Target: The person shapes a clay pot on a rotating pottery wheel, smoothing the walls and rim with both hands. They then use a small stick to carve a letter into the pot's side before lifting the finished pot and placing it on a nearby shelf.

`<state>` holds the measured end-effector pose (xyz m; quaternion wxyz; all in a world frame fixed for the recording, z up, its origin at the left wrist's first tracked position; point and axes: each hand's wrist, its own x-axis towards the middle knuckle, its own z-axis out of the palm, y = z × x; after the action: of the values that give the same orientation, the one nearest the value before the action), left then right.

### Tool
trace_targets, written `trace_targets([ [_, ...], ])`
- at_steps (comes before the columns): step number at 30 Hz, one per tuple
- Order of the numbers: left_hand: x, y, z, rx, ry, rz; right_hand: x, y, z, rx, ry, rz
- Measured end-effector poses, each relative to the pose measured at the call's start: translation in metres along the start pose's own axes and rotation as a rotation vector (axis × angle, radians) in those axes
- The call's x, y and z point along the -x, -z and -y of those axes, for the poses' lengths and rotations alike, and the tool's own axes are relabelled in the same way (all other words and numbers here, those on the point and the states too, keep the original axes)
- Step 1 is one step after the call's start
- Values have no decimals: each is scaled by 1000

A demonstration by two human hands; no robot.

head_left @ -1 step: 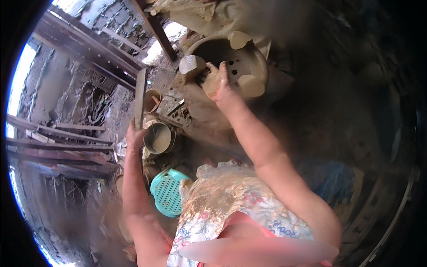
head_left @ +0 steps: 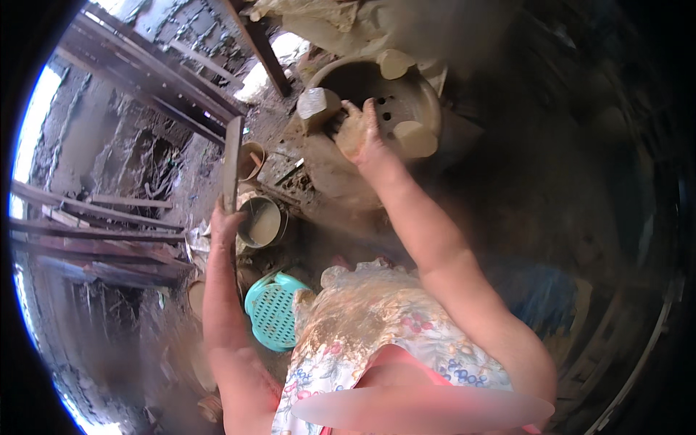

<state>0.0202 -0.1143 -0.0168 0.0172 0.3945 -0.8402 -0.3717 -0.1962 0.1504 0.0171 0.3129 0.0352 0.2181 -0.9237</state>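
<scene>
A round, wet clay stove (head_left: pixel 433 101) with blocky lugs on its rim and holes in its floor stands ahead of me. My right hand (head_left: pixel 355 136) lies over its near-left rim, fingers and thumb apart, fingertips reaching inside next to the lug that has a pale, shiny cover (head_left: pixel 319 105). Muddy clay coats that hand. Off to the left, my left hand (head_left: pixel 225 221) grips the near end of a narrow wooden plank (head_left: pixel 232 156); some of its fingers are hidden.
Right of my left hand stands a bucket (head_left: pixel 262 222) of murky water, with a smaller container (head_left: pixel 251 161) beyond it. A turquoise perforated plastic seat (head_left: pixel 274 312) is close to my lap. Wooden beams (head_left: pixel 145 80) run along the left. Crumpled sheeting (head_left: pixel 326 22) lies behind the stove.
The whole view has shifted slightly. Both hands keep their places on the stove rim and the plank.
</scene>
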Motion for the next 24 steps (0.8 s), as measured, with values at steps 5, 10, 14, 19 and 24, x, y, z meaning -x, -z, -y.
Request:
trace_targets([
  [5, 4, -49, 85, 42, -25, -49, 0, 28, 18, -1269, -614, -14],
  [10, -14, -93, 84, 17, -46, -35, 7, 24, 30, -1326, -714, -70],
  [14, -55, -120, 61, -98, 39, 108, 27, 1, 28, 352, -121, -97],
  [19, -95, -138, 32, -315, 43, 142, 43, -16, 30, 842, -25, -91],
  [24, -127, -140, 25, -587, -202, 152, 56, -19, 36, 895, -58, -119],
])
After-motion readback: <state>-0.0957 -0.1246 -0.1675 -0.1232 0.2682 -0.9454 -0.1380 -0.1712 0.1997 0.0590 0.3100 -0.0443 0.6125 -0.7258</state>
